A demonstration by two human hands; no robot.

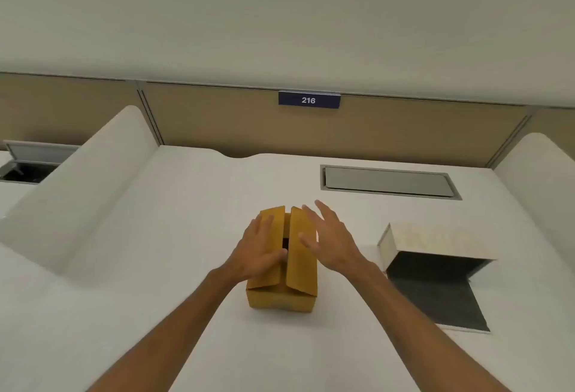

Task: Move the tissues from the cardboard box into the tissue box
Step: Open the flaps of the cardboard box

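The carton (281, 267) sits mid-surface, flaps nearly shut; the tissue box (435, 255) lies open at its 3 o'clock; left hand (259, 251) flat on one flap, right hand (329, 242) spread above, neither grip closed; tissues hidden, probably light and soft; lift flaps by their thin, stiff edges.

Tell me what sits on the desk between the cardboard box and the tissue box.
Nothing: the head view shows only bare white desk between the cardboard box and the tissue box; the right hand hovers above that stretch.

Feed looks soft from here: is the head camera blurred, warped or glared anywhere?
Head view: both hands, left hand and right hand, slightly motion-blurred over the cardboard box; wide-angle bends the partition; tissue box top washed out; lighting even, soft shadows.
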